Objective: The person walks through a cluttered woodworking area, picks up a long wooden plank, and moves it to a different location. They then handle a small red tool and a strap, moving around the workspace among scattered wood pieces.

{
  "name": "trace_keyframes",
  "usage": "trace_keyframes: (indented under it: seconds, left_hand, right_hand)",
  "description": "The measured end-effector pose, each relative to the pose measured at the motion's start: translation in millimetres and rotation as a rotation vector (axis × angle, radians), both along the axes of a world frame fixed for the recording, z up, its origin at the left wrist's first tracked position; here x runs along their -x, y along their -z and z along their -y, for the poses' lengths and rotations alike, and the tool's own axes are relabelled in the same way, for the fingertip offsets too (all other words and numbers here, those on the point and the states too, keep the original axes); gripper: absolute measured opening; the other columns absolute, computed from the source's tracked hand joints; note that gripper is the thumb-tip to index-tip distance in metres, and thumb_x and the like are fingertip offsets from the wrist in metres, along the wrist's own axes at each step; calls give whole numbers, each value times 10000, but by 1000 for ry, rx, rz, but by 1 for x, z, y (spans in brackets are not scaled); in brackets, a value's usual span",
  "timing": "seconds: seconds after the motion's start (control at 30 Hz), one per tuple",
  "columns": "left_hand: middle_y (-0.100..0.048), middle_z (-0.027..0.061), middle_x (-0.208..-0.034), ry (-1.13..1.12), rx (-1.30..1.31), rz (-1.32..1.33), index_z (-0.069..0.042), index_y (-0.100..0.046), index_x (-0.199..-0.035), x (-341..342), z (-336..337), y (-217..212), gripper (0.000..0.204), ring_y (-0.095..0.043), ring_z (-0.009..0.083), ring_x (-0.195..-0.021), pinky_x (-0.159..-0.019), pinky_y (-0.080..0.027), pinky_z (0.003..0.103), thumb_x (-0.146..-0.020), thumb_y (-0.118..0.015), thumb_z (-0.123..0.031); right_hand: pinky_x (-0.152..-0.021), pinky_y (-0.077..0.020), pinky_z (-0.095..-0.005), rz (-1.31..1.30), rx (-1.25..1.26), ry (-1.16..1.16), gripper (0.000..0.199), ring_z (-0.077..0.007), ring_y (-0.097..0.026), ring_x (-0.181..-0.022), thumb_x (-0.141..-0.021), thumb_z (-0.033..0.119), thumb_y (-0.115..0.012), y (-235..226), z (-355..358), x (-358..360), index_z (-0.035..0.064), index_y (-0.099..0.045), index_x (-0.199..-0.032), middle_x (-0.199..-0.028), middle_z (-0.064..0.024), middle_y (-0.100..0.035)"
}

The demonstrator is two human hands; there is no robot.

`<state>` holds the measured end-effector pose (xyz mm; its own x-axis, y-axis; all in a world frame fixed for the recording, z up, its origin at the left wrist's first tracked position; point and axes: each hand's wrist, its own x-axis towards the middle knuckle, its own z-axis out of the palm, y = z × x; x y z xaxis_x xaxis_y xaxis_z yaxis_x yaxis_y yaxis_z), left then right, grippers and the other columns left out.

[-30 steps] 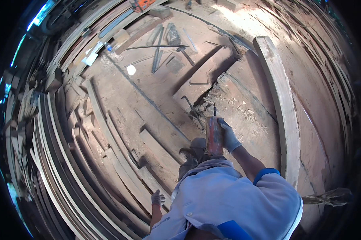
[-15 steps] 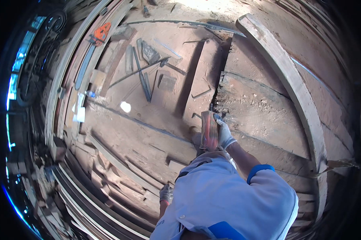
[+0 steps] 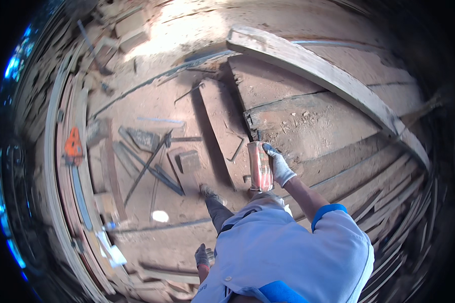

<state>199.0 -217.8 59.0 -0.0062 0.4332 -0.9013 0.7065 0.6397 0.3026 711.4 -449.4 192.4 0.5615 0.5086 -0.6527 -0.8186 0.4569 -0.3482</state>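
My right hand (image 3: 279, 164), in a white and dark work glove, grips the side of a rectangular block-like item (image 3: 260, 169), tan with red patches, in front of my waist. Whether it is a packet or a solid block is hard to make out. A short dark tip shows above its top end. Down by my left hip hangs my left hand (image 3: 203, 255), in a grey glove, holding nothing, fingers somewhat apart. My shoe (image 3: 212, 194) stands on the dusty boards (image 3: 177, 230) ahead of it.
A long pale beam (image 3: 313, 65) lies across the right side. Dark metal bars (image 3: 146, 169), a hammer (image 3: 168, 139) and a wood block (image 3: 189, 161) lie left of centre. An orange tool (image 3: 73, 147) rests on long planks (image 3: 61, 177). A bent rod (image 3: 236, 150) lies ahead.
My view has turned to the right, and the floor things have shifted down and left. One foot has come into sight. My right hand still holds the red-patched item.
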Motion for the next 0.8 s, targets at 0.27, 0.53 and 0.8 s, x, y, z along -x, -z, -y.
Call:
trace_keyframes:
  seconds: [0.27, 0.53, 0.8]
  left_hand:
    - [-635, 123, -817, 238, -33, 49, -106, -575, -1090, -47, -307, 54, 374, -589, 257, -559, -404, -412, 396, -908, -590, -432]
    - [-514, 29, -624, 132, 8, 326, -176, -490, -786, -254, -511, 36, 232, -528, 172, -515, -415, -367, 331, -913, -588, -343]
    - [-558, 193, -1273, 968, -704, 627, 25, -517, -1287, -469, -487, -1, 415, -524, 263, -1167, -1001, -410, 347, -947, -578, -207]
  right_hand:
    - [-827, -557, -392, 81, -35, 462, 283, -223, -666, -911, -954, 220, -568, 20, -113, 31, 102, -579, -1210, -1066, -77, -662]
    - [-827, -555, -390, 73, 32, 642, 284, -206, -671, -912, -954, 241, -579, 1, -145, 60, 84, -585, -1191, -1053, -64, -675]
    - [-795, -565, -399, -12, 86, 780, 272, -218, -679, -882, -953, 265, -573, 25, -196, 18, 109, -589, -1176, -1038, -70, -678]
